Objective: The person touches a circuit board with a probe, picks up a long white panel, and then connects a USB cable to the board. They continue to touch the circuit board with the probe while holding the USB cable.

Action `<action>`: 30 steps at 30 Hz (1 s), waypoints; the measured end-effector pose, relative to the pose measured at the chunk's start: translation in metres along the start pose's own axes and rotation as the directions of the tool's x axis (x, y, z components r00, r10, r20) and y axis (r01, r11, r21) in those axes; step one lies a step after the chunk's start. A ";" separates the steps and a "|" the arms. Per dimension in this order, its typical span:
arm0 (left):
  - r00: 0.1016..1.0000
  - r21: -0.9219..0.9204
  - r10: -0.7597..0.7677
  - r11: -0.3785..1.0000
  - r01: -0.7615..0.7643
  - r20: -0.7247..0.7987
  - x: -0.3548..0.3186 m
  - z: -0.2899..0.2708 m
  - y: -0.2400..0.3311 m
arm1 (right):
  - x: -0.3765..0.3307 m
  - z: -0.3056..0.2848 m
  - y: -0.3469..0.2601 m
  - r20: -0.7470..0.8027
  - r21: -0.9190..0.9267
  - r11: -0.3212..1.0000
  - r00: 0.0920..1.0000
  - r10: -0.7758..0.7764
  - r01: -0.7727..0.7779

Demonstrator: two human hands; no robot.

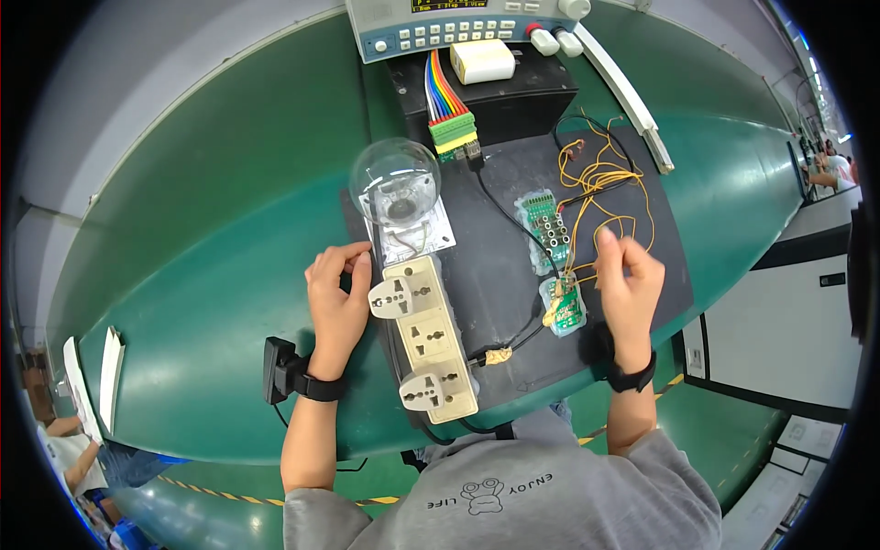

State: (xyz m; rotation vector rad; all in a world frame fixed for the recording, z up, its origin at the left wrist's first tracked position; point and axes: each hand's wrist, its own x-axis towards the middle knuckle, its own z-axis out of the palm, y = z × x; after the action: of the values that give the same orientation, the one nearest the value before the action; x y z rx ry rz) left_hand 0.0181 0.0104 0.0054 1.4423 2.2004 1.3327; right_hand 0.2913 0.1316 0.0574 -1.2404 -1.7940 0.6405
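My left hand point(337, 298) rests beside the cream power strip point(427, 335), at the left edge of a black board. Its fingers are bent, with thumb and index tips close together; whatever lies between them is hidden. Curled closed over the right part of the board is my right hand point(631, 286), beside a tangle of thin yellow wires point(600, 174). I cannot make out if it grips a wire. Left of it lie a green circuit board point(547, 229) and a smaller green board point(566, 307). A clear glass globe point(396, 183) stands on a white square base point(431, 234) beyond my left hand.
At the back, a bench instrument point(467, 27) sits over a black box point(500, 101) with a white adapter point(482, 61). Rainbow ribbon wires point(444, 96) run to a green connector point(452, 133). A white strip point(623, 92) lies right; a black cable point(500, 197) crosses the board.
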 end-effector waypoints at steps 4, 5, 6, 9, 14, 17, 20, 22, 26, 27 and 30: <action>0.999 -0.004 0.023 1.000 -0.023 -0.022 0.003 -0.008 -0.010 | -0.007 0.016 -0.012 0.066 -0.128 0.968 0.976 -0.209 0.215; 0.999 0.001 0.022 1.000 -0.022 -0.031 -0.002 -0.017 -0.015 | -0.007 0.020 -0.015 0.098 -0.116 0.962 0.967 -0.236 0.247; 0.997 0.000 0.059 0.998 -0.059 -0.058 -0.005 -0.017 -0.017 | -0.006 0.021 -0.015 0.040 -0.116 0.975 0.981 -0.188 0.191; 0.956 0.033 0.205 0.979 -0.203 -0.209 -0.005 -0.004 -0.016 | -0.005 0.003 0.002 -0.071 -0.103 0.988 0.991 0.112 -0.119; 0.966 0.004 0.155 0.988 -0.157 -0.205 -0.007 0.012 -0.012 | -0.007 0.000 0.003 0.104 0.044 0.996 0.991 -0.082 0.077; 0.981 -0.077 0.082 0.992 -0.097 -0.175 -0.015 0.011 -0.014 | -0.018 0.003 -0.029 0.142 -0.204 0.948 0.966 -0.217 0.243; 0.990 -0.097 0.040 0.994 -0.054 -0.139 -0.015 0.008 -0.016 | -0.014 0.008 -0.033 0.098 -0.208 0.930 0.953 -0.288 0.302; 0.989 -0.097 0.041 0.994 -0.054 -0.139 -0.012 0.007 -0.014 | -0.009 0.007 -0.026 0.067 -0.135 0.948 0.957 -0.282 0.288; 0.992 -0.104 0.038 0.993 -0.051 -0.123 -0.007 0.008 -0.013 | -0.008 0.004 -0.036 0.137 -0.254 0.912 0.945 -0.297 0.323; 0.991 -0.104 0.047 0.993 -0.060 -0.123 -0.008 0.008 -0.013 | -0.007 0.003 -0.035 0.165 -0.243 0.896 0.927 -0.338 0.370; 0.991 -0.081 0.050 0.995 -0.061 -0.126 -0.010 0.009 -0.015 | -0.006 0.000 -0.029 0.181 -0.270 0.889 0.926 -0.331 0.370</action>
State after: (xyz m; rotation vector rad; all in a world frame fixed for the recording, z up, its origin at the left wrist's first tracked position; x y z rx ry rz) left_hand 0.0190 0.0060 -0.0137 1.4364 2.1627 1.5536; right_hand 0.2782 0.1154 0.0779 -1.0384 -2.2197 0.2504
